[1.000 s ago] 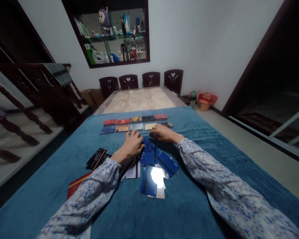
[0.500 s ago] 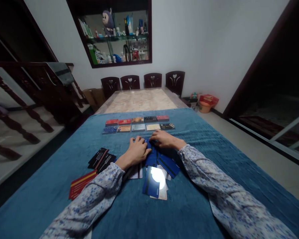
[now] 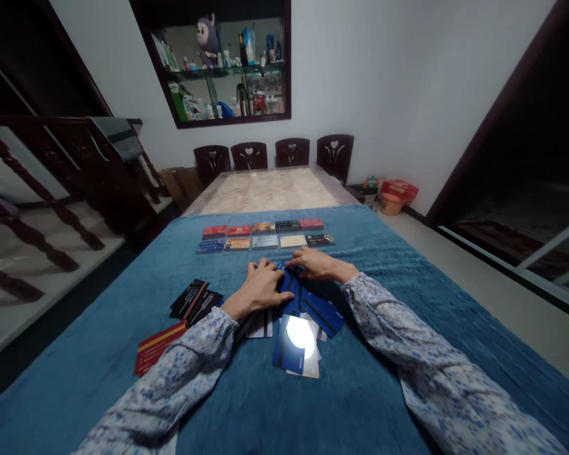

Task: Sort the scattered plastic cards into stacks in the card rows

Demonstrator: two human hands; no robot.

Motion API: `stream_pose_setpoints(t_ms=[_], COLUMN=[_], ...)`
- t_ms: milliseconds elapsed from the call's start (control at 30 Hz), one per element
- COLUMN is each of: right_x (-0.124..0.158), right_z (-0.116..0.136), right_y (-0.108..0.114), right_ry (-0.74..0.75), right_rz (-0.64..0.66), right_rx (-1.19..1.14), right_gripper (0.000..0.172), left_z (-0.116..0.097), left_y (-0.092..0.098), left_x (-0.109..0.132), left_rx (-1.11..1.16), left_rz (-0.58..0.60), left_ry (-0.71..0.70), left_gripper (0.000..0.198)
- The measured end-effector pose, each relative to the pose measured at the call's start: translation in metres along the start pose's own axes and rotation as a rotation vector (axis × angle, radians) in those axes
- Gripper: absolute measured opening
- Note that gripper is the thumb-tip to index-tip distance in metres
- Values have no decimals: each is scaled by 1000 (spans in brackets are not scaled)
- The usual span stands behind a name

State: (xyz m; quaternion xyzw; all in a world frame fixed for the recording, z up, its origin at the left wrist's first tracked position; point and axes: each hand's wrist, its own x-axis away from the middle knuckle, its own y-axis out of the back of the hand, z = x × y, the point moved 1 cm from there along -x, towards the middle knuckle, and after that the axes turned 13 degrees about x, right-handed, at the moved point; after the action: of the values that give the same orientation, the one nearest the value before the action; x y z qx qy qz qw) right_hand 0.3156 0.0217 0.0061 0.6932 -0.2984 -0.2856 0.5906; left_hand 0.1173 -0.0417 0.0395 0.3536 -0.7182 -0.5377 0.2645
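Note:
A loose heap of blue cards lies on the blue cloth in front of me. My left hand rests on the heap's left side, its fingers curled over the cards. My right hand lies on the heap's far edge with its fingers bent down onto a blue card. Beyond both hands, two neat rows of cards in red, blue, tan and black are laid out side by side. A bright glare sits on one glossy card near me.
Black cards and red cards lie to the left of the heap. The bare marble tabletop extends beyond the cloth to several dark chairs. A wooden railing stands at the left, a glass shelf niche on the wall.
Both hands have drawn slightly toward me over the blue heap, and the left hand's fingers have closed further onto the cards. The rows beyond have not changed.

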Motion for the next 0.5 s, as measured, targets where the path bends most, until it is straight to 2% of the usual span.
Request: stream_pose_setpoints(t_ms=[133,267,333,500], right_x=[1,-2,-5,-6], right_z=[-3,-3,-3,-7], right_y=[-1,-7,-12,-14], right_ry=[29,78,103,116], right_rz=[-21,-73,-76,-87], right_rx=[-47,-78,-87,-113], right_gripper=[51,60,63,56], left_z=[-1,0,1,6], left_y=[0,1,1,0], left_x=[0,0,0,-1], left_rx=[65,96,98,59], left_rz=[8,28,42,44], left_ry=[8,-29,-49,-51], left_gripper=[34,26,26,34])
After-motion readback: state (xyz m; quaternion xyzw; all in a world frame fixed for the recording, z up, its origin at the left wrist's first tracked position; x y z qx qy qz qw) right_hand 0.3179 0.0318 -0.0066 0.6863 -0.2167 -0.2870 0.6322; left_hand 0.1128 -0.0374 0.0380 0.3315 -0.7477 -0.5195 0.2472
